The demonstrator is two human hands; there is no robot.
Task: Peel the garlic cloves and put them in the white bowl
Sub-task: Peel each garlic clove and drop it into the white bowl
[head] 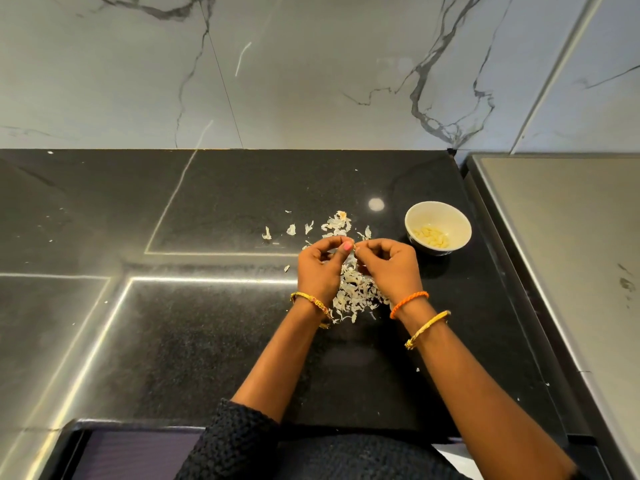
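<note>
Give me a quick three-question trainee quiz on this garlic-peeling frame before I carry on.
1. True or false: the white bowl already holds peeled cloves.
2. The bowl sits nearest which hand? A) left hand B) right hand
3. Fill in: the garlic skins lie on the black ____.

Key: 1 true; 2 B; 3 counter.

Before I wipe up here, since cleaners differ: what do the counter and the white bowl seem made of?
The counter looks like polished black granite: fine speckle, mirror-like light streaks. The white bowl seems glazed ceramic, smooth with a soft sheen, though plastic can't be ruled out.
</note>
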